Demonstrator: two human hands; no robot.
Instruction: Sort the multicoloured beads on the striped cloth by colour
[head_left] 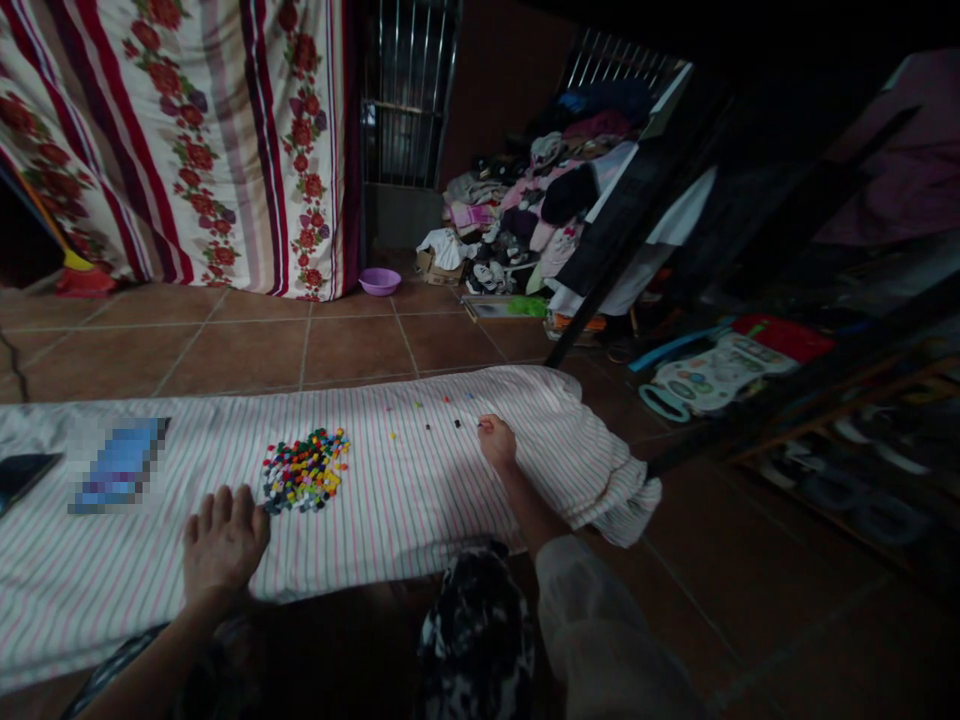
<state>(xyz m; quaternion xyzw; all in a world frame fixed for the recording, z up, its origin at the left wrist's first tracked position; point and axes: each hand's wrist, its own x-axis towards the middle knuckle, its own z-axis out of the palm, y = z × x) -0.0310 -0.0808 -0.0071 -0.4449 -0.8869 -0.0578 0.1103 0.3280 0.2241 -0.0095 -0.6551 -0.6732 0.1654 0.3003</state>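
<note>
A heap of small coloured pieces, which look like beads, lies on a striped cloth. My left hand rests flat on the cloth just left of the heap, fingers stretched out and holding nothing. To the right of the heap, my right hand is low over the cloth with its fingers pinched together. Whatever is between its fingertips is too small to make out. Near that hand several single pieces lie spaced apart, among them a black piece, a red piece and a yellow piece.
A phone or tablet with a blurred blue screen lies on the cloth at left, beside a dark flat object. Beyond are a floral curtain, a purple basin and piled clothes. A dark post stands behind the cloth's right end.
</note>
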